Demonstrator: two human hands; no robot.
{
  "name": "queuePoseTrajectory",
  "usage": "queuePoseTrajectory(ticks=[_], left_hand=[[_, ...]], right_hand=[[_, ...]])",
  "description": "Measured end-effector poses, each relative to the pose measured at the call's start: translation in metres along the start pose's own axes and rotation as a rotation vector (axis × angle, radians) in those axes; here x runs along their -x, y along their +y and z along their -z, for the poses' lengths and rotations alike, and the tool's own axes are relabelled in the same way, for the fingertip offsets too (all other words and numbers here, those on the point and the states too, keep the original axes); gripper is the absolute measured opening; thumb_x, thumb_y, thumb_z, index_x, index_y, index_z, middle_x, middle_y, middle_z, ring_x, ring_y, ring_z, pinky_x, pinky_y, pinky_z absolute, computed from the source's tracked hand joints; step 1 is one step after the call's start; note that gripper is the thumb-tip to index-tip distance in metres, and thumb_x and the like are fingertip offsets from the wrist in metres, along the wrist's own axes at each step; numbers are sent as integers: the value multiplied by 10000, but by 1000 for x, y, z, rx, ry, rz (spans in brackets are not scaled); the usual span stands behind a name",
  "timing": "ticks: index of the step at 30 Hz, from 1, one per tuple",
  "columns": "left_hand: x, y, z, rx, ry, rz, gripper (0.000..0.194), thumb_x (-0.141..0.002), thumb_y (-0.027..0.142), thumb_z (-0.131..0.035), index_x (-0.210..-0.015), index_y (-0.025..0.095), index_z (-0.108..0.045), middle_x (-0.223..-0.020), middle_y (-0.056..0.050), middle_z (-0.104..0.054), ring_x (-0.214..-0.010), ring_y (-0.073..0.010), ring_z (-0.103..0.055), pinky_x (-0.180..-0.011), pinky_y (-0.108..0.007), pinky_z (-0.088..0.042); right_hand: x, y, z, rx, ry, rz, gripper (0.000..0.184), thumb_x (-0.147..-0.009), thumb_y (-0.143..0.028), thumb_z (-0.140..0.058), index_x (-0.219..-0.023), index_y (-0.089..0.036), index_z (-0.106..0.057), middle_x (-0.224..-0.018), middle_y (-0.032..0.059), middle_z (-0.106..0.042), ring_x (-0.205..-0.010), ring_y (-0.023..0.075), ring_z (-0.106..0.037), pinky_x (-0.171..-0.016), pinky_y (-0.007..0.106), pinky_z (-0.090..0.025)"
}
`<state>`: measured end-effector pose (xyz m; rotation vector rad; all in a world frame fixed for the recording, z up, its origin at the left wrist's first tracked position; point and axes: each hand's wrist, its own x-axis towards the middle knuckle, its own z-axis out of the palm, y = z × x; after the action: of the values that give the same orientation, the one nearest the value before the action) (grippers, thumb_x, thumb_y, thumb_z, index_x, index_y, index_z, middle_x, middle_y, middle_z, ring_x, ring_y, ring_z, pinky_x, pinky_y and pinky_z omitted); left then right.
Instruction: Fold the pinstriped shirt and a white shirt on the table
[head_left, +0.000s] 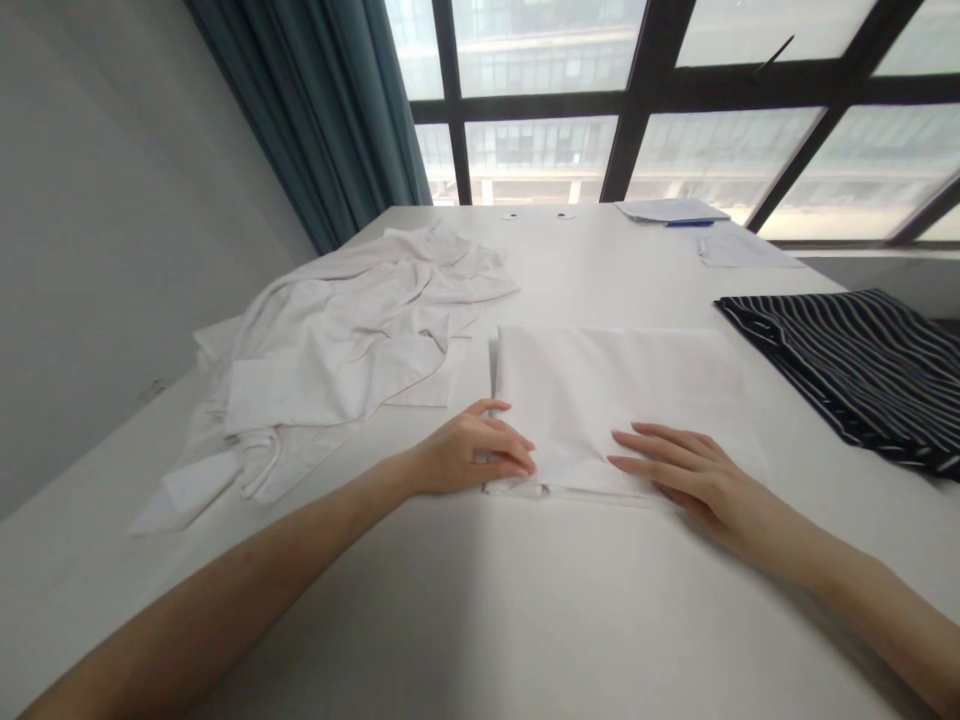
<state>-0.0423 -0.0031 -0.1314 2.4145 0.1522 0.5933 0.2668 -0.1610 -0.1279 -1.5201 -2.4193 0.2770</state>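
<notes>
A folded white cloth lies flat on the white table in front of me, its layered edges showing at the left and near sides. At its near left corner, my left hand has its fingers bent over the edge, closed on the fabric. My right hand rests palm down on the near right part, fingers stretched out and slightly apart, pressing nothing but the top layer. Small creases run between the two hands. The underside of the cloth is hidden.
Left of the cloth, a rumpled white fabric pile spreads across the table. A black striped fabric lies at the right edge. Papers and a blue pen are at the far end, before the windows; a blue curtain hangs at left.
</notes>
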Motion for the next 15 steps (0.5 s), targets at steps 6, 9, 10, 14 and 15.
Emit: queuePoseTrajectory(ticks=[6,9,10,14,15], left_hand=[[0,1,1,-112,-80,-28,204,-968,261,-600,-1128,257,-727,-1047,-50,-748,-1015,-164,-668,-1109,-386,-330],[-1,5,3,-214,-151,-93,270,-977,221,-566,-1186,307,-713,-1226,-73,-681,-1148,-194,-612,-1098,-401,-347],[-1,6,3,-240,-174,-105,283,-980,218,-557,-1195,323,-707,-1297,-72,-651,-1204,-205,-587,-1106,-409,-341],[0,9,3,-335,-267,-139,355,-991,189,-494,-1270,336,-658,-1452,-57,-557,-1350,-229,-490,-1159,-446,-277],[0,9,3,-359,-288,-150,394,-981,161,-476,-1296,335,-638,-1469,-53,-542,-1367,-227,-475,-1168,-449,-263]], right_hand=[[0,-1,4,49,-37,41,664,-907,-79,-432,-1467,-434,-461,-1535,10,-471,-1407,295,-424,-1035,568,-433],[0,-2,3,83,-7,48,583,-941,-117,-445,-1428,-429,-515,-1509,10,-506,-1383,290,-457,-1023,558,-445],[-1,-2,3,89,12,55,538,-955,-142,-454,-1405,-423,-544,-1490,13,-529,-1366,287,-477,-1015,550,-454],[0,-3,1,90,120,146,440,-974,-167,-466,-1336,-363,-623,-1406,36,-612,-1291,258,-551,-990,491,-483],[0,-3,-1,87,133,176,443,-972,-158,-465,-1348,-339,-615,-1402,45,-615,-1285,251,-555,-991,478,-484]])
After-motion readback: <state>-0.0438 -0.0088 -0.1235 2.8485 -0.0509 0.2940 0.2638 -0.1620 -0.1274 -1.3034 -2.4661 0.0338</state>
